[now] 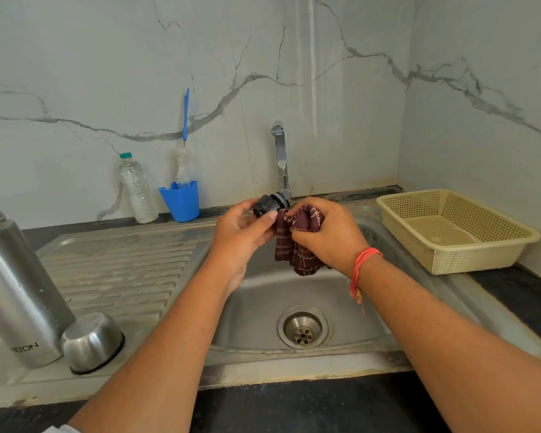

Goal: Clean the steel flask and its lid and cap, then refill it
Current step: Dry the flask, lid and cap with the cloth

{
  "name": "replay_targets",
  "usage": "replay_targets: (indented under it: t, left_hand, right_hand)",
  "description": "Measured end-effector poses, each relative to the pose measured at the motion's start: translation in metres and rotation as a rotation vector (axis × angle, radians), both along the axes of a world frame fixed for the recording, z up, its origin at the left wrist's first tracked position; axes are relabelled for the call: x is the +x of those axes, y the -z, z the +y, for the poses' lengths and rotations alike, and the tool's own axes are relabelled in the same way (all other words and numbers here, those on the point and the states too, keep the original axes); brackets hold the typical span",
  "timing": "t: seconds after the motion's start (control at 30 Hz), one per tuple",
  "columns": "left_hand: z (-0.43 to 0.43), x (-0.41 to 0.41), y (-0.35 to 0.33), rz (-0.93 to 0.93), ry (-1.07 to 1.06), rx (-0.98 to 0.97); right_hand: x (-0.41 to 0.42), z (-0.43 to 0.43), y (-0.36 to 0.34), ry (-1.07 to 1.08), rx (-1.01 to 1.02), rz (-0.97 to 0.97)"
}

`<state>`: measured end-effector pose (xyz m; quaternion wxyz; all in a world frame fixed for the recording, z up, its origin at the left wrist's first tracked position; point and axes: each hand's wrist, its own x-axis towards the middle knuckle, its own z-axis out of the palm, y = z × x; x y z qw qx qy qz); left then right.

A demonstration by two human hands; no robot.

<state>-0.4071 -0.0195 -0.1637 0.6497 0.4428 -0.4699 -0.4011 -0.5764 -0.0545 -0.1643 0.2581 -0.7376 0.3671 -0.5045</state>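
Two hands busy mid-frame over the sink (263,307): your left hand (241,235) grips the black lid (267,206), and your right hand (325,232) bunches the maroon cloth (300,232) against it. Tap (281,157) just behind. Flask (16,285) and cap (91,340), rim down, at lower left on the drainboard. Basket (450,229) at right edge. Open room below hands, down to the drain.
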Motion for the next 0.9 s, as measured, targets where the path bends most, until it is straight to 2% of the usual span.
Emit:
replay_targets:
  t: [0.07, 0.23, 0.5, 0.7, 0.9]
  left_hand:
    - [0.001, 0.000, -0.002, 0.053, 0.044, 0.028]
    - [0.003, -0.003, 0.001, 0.043, 0.086, 0.113]
    - [0.006, -0.007, -0.001, 0.053, 0.152, 0.118]
    - [0.006, -0.006, 0.000, 0.031, 0.215, 0.124]
    - [0.004, 0.004, 0.001, 0.007, 0.277, 0.132]
  right_hand:
    - [0.003, 0.000, 0.001, -0.023, 0.081, -0.071]
    - [0.006, -0.001, 0.001, -0.083, 0.299, -0.356]
    - [0.008, -0.002, 0.001, -0.224, 0.665, -0.703]
    - [0.006, -0.001, 0.001, -0.313, 0.809, -0.765]
    - [0.000, -0.004, 0.001, -0.322, 0.799, -0.748]
